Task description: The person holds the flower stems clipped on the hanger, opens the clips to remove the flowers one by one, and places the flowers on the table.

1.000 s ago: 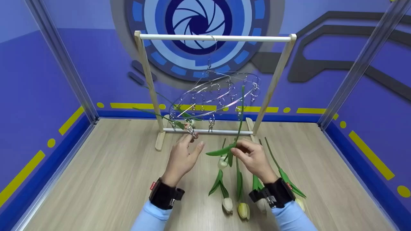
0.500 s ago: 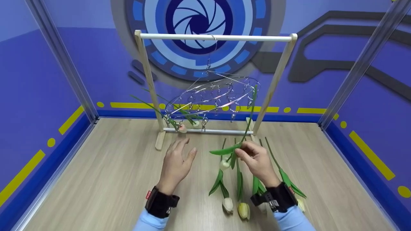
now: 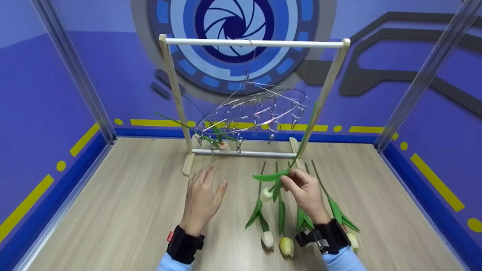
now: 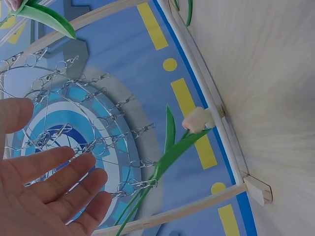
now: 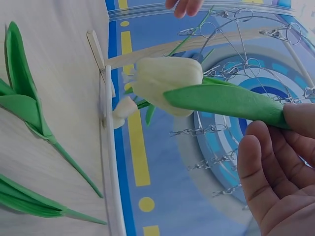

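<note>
Head view: the right hand [image 3: 305,194] pinches a white tulip [image 3: 266,194] by its stem, bloom hanging just left of the fingers, stem rising past the round wire clip hanger [image 3: 256,111] on the wooden rack [image 3: 173,82]. The left hand [image 3: 201,199] hovers over the tabletop [image 3: 124,210], fingers spread, holding nothing. More tulips [image 3: 285,246] lie below the right fingers.

Left wrist view: straight fingers [image 4: 54,182] sit just beneath the hanger's clips.

Right wrist view: fingers [image 5: 275,172] curl around the leaf, bloom [image 5: 167,83] beyond them.
</note>
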`<state>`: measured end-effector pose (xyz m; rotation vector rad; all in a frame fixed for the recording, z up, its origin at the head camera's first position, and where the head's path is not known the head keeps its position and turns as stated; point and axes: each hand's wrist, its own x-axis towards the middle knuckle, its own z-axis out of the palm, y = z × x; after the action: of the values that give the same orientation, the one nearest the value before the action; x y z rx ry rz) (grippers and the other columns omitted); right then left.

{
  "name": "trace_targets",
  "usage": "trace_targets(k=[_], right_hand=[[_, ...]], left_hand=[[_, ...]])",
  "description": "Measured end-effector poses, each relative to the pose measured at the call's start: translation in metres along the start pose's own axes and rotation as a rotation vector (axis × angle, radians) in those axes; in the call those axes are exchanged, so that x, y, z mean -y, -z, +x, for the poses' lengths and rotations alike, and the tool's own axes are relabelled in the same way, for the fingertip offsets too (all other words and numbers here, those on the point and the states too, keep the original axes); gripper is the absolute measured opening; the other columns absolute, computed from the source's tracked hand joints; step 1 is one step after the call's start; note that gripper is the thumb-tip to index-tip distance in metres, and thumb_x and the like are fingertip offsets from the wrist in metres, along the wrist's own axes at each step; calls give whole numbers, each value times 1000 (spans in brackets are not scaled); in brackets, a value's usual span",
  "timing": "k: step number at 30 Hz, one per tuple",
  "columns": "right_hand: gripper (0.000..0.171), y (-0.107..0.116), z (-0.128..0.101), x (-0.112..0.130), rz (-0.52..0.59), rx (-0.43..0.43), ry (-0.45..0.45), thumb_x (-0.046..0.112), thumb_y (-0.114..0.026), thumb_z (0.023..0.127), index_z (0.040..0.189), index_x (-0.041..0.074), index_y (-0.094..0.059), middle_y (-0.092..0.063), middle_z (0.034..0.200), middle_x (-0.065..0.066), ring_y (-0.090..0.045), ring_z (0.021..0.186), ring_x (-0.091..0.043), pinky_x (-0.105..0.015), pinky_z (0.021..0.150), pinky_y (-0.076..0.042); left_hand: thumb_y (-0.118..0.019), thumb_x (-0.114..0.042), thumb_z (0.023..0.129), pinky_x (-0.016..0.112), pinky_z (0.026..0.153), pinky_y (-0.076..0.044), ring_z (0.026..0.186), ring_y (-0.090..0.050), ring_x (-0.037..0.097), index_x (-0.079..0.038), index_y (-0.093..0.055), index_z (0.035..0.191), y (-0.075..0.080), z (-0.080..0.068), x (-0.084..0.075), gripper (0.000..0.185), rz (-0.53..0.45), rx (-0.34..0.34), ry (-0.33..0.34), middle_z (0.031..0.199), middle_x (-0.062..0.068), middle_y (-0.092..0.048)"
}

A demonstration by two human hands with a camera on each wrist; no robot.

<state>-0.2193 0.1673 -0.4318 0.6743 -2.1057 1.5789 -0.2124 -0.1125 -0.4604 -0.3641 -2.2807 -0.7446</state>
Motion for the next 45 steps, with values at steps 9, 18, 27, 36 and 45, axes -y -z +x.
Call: trace_targets(k=[9,18,27,36,45], right_hand=[[5,-6,-8,2,-6,-8,25,-11,-61,97,96,-10,-66,-66,80,-22,-63,68,-24,-29,63,-55],[6,-14,-19,-25,51,-35,-108,1,-66,99,96,-4,-68,-68,78,-16,-66,67,-22,-26,62,-56],[7,-23,-18,-24,69,14,-272,3,-68,98,97,-4,-70,-70,77,-16,-67,64,-21,-30,61,-58],[9,-30,-15,-23,42,72,-377,6,-69,98,100,-3,-72,-69,78,-15,-66,64,-18,-31,61,-58],[13,-39,-13,-26,72,185,-415,6,-66,100,100,-6,-70,-69,79,-17,-65,65,-17,-32,62,-59]], left_hand=[[-70,-26,99,53,100,-48,120,-61,39,9,-64,130,-4,-7,2,47,38,25,2,128,23,-65],[-72,-25,97,54,102,-46,122,-60,39,8,-63,130,-7,-11,1,48,46,44,8,129,23,-64],[-73,-26,97,54,100,-47,120,-61,38,7,-64,129,-7,-13,6,47,89,32,-5,127,22,-66],[-72,-27,97,55,101,-47,121,-61,40,7,-64,130,-7,-13,14,48,101,44,10,128,23,-66],[-71,-28,98,55,103,-45,122,-60,39,6,-64,131,-7,-13,18,48,92,60,37,129,23,-65]])
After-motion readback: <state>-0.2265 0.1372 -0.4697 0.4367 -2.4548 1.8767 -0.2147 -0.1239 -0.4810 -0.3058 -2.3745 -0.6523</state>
